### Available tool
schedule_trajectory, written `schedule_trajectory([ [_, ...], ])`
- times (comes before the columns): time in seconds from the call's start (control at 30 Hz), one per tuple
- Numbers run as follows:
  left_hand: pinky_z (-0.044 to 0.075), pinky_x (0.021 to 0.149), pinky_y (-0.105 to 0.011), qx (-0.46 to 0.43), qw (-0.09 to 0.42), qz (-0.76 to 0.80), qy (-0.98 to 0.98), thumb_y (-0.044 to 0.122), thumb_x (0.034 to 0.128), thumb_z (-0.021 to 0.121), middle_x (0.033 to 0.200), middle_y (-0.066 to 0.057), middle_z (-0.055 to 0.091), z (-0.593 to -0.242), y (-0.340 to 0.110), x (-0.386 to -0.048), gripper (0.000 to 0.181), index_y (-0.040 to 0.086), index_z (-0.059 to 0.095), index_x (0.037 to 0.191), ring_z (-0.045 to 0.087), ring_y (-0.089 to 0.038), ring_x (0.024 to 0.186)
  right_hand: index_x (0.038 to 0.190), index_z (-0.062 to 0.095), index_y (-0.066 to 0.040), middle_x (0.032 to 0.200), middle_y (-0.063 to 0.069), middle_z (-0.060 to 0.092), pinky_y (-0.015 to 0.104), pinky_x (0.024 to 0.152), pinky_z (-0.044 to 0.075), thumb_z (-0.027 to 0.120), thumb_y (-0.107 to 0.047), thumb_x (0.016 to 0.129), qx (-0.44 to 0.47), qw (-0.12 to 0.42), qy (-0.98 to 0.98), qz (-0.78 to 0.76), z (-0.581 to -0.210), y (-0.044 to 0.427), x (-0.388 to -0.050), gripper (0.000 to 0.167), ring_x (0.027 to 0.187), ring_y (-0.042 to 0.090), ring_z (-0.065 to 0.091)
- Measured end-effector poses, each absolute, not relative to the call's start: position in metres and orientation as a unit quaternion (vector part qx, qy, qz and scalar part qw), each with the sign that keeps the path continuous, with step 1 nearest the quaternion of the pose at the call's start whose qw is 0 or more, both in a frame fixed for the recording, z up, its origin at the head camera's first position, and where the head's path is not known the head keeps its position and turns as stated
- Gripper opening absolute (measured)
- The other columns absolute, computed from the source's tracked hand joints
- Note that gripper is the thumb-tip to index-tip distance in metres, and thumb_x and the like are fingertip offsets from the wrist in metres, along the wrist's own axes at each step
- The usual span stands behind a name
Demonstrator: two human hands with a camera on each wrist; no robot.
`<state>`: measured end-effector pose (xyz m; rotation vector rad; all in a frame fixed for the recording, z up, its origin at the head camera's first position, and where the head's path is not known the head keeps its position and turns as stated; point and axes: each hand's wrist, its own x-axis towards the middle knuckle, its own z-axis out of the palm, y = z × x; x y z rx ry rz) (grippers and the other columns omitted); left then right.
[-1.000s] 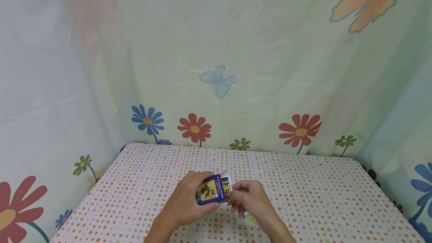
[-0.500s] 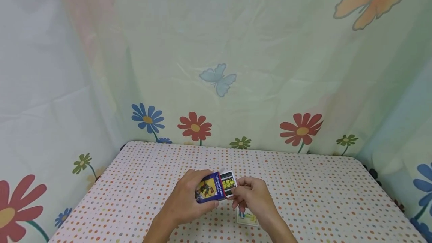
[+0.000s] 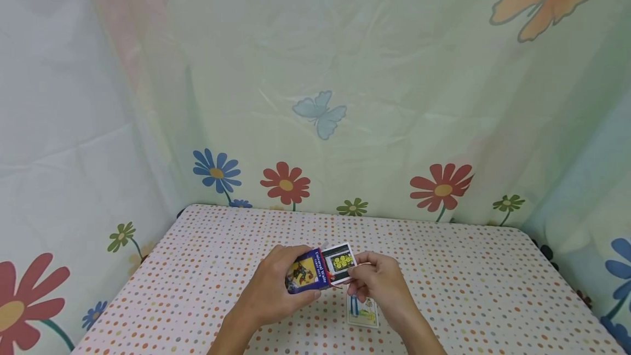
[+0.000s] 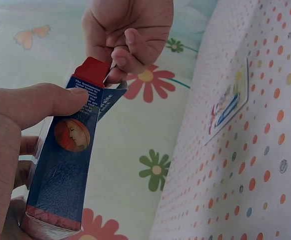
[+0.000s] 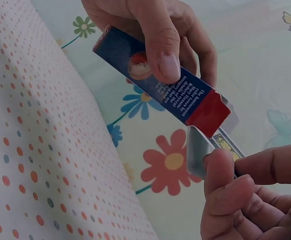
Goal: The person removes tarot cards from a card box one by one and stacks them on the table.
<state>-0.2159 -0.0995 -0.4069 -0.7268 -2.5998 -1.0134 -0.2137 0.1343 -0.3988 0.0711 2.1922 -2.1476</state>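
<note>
The left hand [image 3: 273, 289] grips a dark blue card box [image 3: 303, 274] with a picture on its front, held above the table. Out of the box's right end sticks a card [image 3: 341, 263] with a black border and yellow shapes. The right hand [image 3: 382, 281] pinches that card's outer edge between thumb and finger. In the right wrist view, a red side flap [image 5: 211, 116] and a pale lid flap [image 5: 198, 152] stand out from the box's mouth. Another card [image 3: 362, 312] lies face up on the table below the right hand.
A white cloth with coloured dots [image 3: 236, 245] covers the table. Behind and beside it hangs a pale curtain [image 3: 365, 70] printed with flowers and butterflies.
The card has slid farther out of the box to the right, along with the right hand. The left hand keeps its grip on the box, and more of the table card shows.
</note>
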Motion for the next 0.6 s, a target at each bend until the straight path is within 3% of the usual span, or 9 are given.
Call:
schedule_trajectory([
  [0.6,0.052,0.082,-0.027,-0.244,0.119,-0.337,-0.901,0.046,0.0774,0.085,0.122,0.011,0.062,-0.405,-0.098,-0.215,0.072,0.026,0.057,0.140,0.050,-0.007,0.100,0.117,0.060,0.007,0.076,0.013,0.068,0.023,0.049,0.045,0.057,0.002,0.094,0.049,0.005,0.712,-0.701,-0.396,0.147,-0.217,0.024,0.060,0.018,0.059],
])
